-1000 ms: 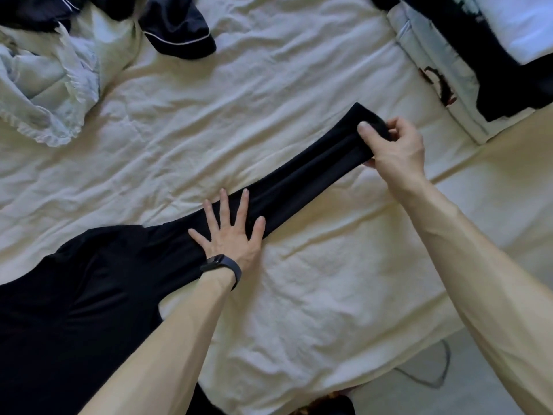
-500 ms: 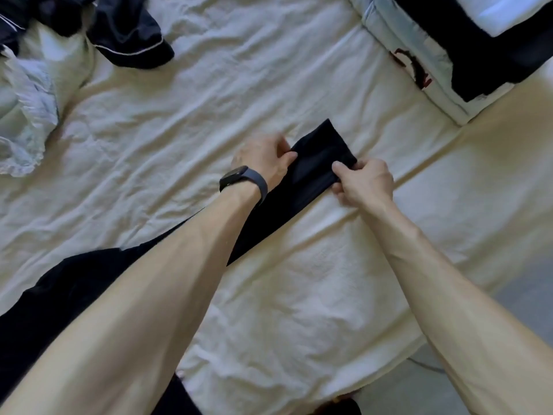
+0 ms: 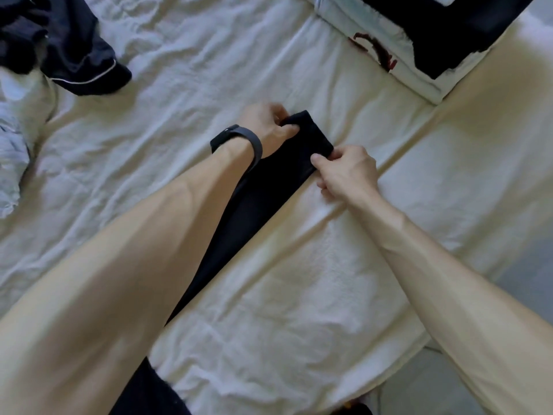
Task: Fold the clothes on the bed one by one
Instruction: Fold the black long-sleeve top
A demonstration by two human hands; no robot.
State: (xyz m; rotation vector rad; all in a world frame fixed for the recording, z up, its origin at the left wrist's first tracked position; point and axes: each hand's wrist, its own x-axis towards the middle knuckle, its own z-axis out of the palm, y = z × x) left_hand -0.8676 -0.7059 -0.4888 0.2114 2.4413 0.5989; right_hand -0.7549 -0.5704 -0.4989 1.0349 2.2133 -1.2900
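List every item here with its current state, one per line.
black garment, stretched out in a long strip, far end held by both hands.
left hand, pinching the strip's end.
right hand, pinching the strip's end.
navy garment, crumpled, unfolded.
pale blue garment, crumpled, unfolded.
folded stack, folded and piled.
bed sheet, wrinkled.

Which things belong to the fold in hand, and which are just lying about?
In hand: black garment, its end pinched by left hand and right hand; bed sheet under it.
Lying about: navy garment with white piping, pale blue cloth, folded stack at far right.
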